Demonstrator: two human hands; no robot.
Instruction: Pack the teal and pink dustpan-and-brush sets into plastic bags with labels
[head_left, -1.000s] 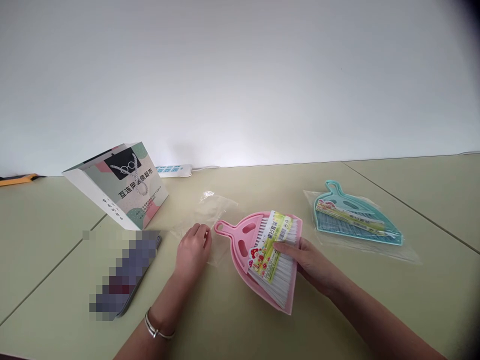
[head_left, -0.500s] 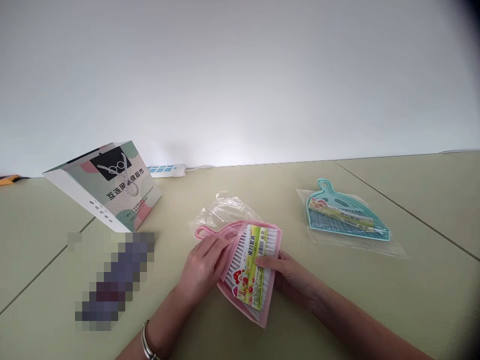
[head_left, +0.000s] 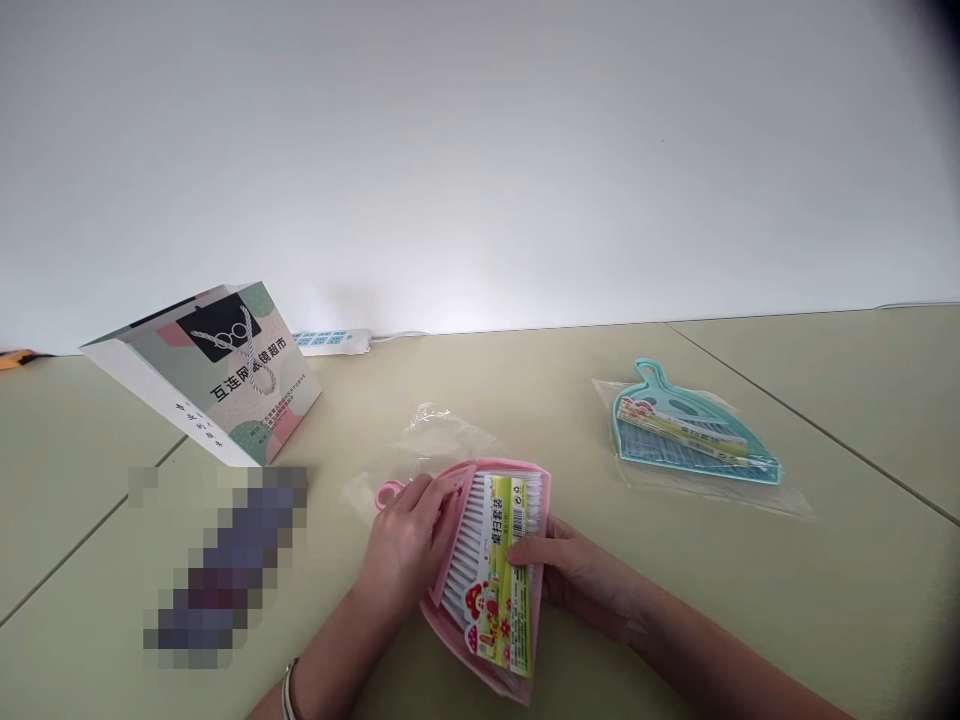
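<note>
A pink dustpan (head_left: 469, 650) lies tilted in front of me, with a small white-bristled brush (head_left: 463, 545) nested in it. Across the bristles runs a printed card label (head_left: 499, 590). My left hand (head_left: 405, 535) is closed at the brush's pink back, near the handle end; its fingertips are partly hidden. My right hand (head_left: 577, 570) grips the pan's right edge, thumb on the label and fingers underneath. Clear plastic wrapping (head_left: 435, 435) spreads out behind the dustpan's handle, partly beneath my left hand.
Over on the right lies a teal dustpan set (head_left: 697, 430) in a clear bag. A paper gift bag (head_left: 247, 390) with a rope handle leans at the left. Behind it sits a power strip (head_left: 330, 342) by the wall. A blurred dark object (head_left: 232, 560) lies at front left.
Both hands and the pink dustpan set have shifted slightly down and left. The clear wrapping now lies farther left and behind, covering less of the set.
</note>
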